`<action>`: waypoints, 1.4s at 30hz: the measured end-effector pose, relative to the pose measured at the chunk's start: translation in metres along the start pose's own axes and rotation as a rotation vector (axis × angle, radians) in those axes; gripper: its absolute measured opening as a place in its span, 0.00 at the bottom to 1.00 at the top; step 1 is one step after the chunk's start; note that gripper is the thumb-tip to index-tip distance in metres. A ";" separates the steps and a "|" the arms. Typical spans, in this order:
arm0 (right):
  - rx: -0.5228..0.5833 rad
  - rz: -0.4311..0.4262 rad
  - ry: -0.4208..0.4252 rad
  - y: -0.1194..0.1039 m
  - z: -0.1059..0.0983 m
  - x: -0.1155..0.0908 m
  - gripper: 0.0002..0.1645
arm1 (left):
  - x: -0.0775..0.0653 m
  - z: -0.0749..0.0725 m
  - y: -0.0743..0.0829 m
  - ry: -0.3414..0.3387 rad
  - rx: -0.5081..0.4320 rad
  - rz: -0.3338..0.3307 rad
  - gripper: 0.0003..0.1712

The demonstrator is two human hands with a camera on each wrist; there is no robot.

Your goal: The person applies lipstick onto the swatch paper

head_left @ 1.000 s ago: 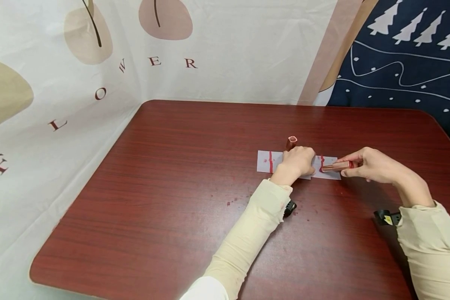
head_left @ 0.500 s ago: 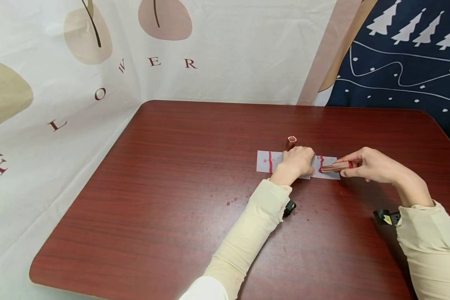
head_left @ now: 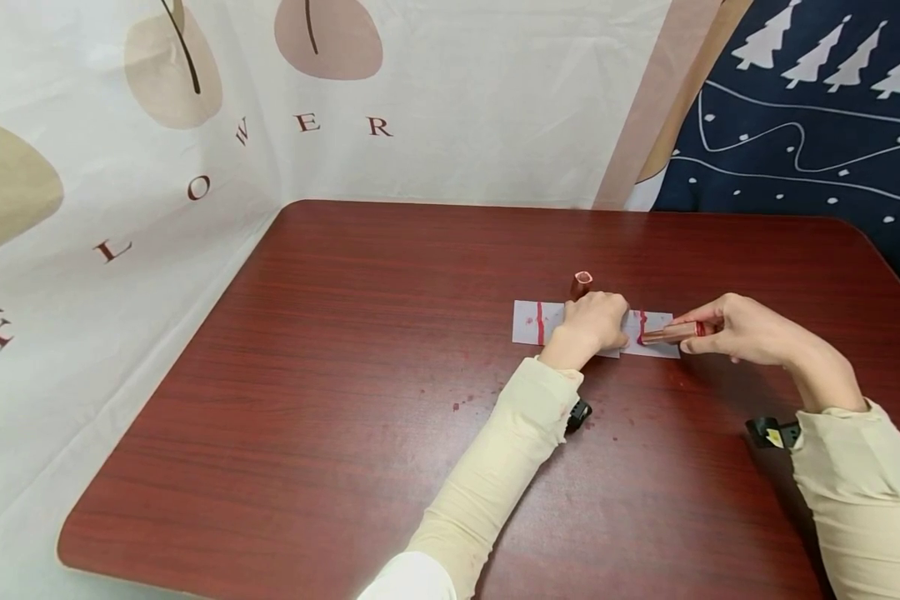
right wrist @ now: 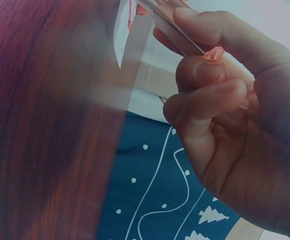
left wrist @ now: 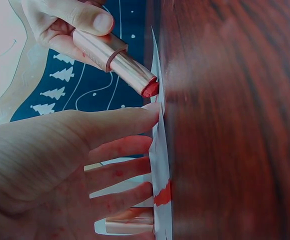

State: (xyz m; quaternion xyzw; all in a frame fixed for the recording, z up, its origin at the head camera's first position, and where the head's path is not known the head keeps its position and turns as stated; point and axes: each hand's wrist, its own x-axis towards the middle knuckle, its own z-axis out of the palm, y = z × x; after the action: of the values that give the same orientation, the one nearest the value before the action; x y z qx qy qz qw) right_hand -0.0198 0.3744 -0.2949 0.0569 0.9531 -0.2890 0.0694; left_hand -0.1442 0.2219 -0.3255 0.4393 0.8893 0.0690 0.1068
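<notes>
My right hand (head_left: 765, 333) pinches a copper-coloured lipstick (head_left: 671, 333) between thumb and fingers. In the left wrist view, the red tip of the lipstick (left wrist: 130, 72) meets a white paper strip (left wrist: 160, 155), or comes very close to it. Red streaks cross the paper (head_left: 527, 325) in the head view, one under the lipstick's tip. My left hand (head_left: 591, 323) rests its fingertips on the middle of the paper, hiding part of it; its fingers look nearly straight. A copper-coloured tube (head_left: 581, 285) stands upright just beyond that hand.
The papers lie on a dark red-brown wooden table (head_left: 330, 375), right of its middle. Small red specks (head_left: 456, 407) dot the surface nearer me. A white printed cloth (head_left: 457, 125) and a dark blue tree-patterned cloth (head_left: 810, 158) hang behind the table.
</notes>
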 end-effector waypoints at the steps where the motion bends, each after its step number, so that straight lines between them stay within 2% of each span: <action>1: -0.002 0.001 -0.001 0.000 0.000 0.000 0.24 | 0.000 0.000 0.000 0.000 -0.001 0.000 0.17; 33: 0.001 0.007 -0.007 -0.002 0.000 -0.002 0.24 | 0.000 0.001 0.000 0.006 -0.002 0.004 0.15; 42: 0.010 0.007 -0.009 -0.002 0.000 -0.001 0.23 | 0.001 0.001 0.000 0.009 -0.003 0.003 0.20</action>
State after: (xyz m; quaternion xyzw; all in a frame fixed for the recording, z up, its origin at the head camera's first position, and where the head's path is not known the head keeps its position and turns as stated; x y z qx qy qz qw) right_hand -0.0186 0.3722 -0.2937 0.0591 0.9512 -0.2937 0.0742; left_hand -0.1446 0.2222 -0.3265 0.4404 0.8889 0.0722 0.1033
